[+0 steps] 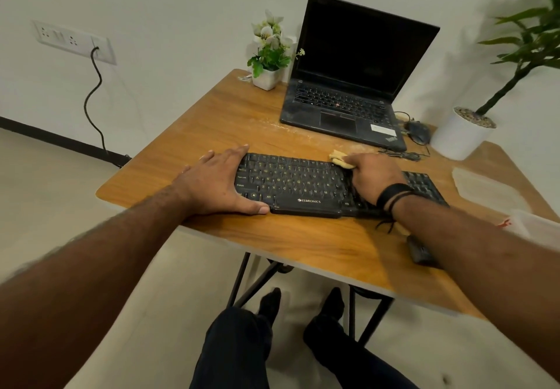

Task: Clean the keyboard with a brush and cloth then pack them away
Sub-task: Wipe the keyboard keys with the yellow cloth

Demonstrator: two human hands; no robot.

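Note:
A black keyboard lies across the wooden table. My left hand lies flat over the keyboard's left end, fingers spread, thumb along its front edge. My right hand presses a yellow cloth onto the keys right of the middle; only a bunched corner of the cloth shows past my fingers. A dark object that may be the brush lies near the table's front edge, mostly hidden under my right forearm.
An open black laptop stands behind the keyboard, with a small flower pot to its left and a black mouse to its right. A clear plastic container sits at the right. A white plant pot stands beyond the table.

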